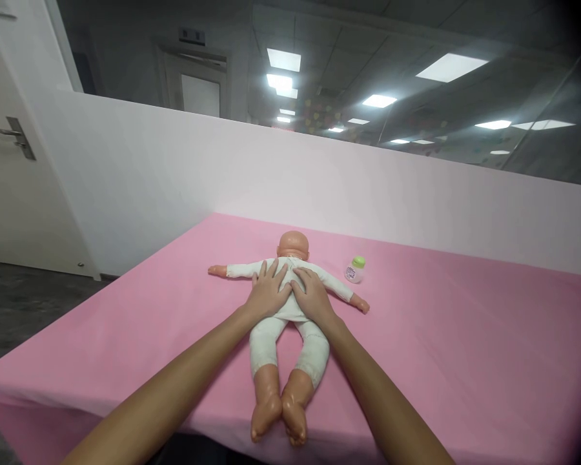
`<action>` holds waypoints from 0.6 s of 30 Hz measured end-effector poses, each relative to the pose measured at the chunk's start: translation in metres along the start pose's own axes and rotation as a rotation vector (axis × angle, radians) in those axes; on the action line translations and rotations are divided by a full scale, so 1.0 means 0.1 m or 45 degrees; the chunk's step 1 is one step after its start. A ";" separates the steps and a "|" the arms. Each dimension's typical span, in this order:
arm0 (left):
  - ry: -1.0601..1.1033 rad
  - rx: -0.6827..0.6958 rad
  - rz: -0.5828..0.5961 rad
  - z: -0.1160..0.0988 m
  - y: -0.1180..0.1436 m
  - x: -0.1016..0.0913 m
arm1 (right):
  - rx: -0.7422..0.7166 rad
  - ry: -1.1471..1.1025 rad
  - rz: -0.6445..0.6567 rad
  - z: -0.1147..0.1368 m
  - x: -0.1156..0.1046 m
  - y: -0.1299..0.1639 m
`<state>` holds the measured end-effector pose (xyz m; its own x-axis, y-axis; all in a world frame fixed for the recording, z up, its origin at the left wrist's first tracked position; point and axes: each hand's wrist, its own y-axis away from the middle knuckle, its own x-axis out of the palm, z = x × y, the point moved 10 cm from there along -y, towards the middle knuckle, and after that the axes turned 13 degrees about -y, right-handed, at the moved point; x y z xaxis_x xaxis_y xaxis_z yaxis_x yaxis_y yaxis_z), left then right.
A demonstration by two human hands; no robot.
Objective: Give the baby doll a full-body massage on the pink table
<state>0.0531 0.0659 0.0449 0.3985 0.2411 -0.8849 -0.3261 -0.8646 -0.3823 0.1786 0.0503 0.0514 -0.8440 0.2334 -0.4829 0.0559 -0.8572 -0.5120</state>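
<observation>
A baby doll (293, 311) in white cloth lies face down on a pink-covered table, its arms stretched out to both sides and its bare feet toward me. My left hand (270, 289) rests flat on the left side of the doll's back, fingers spread. On the right side of the back lies my right hand (312, 292), its fingers extended and pointing inward. The two thumbs almost meet over the spine. Neither hand grasps anything. A small clear bottle (354, 271) with a green cap stands just beyond the doll's right-hand arm, apart from my hands.
The pink tablecloth (455, 349) spreads widely to the right and hangs over the front edge. Behind the table runs a low white wall (368, 194) with a dark window above it. A door (24, 168) with a metal handle is at the left.
</observation>
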 end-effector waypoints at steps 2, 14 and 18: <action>0.025 -0.025 0.056 0.02 0.00 0.04 | -0.012 0.005 -0.001 0.01 0.00 0.00; -0.006 -0.137 0.091 0.11 0.00 0.06 | -0.044 -0.004 0.003 0.00 0.01 -0.01; -0.062 -0.068 -0.027 0.03 0.02 -0.03 | -0.016 -0.014 0.003 -0.02 0.01 0.00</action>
<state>0.0485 0.0651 0.0464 0.3621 0.2798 -0.8892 -0.2711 -0.8811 -0.3876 0.1789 0.0521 0.0495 -0.8496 0.2260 -0.4765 0.0647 -0.8520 -0.5195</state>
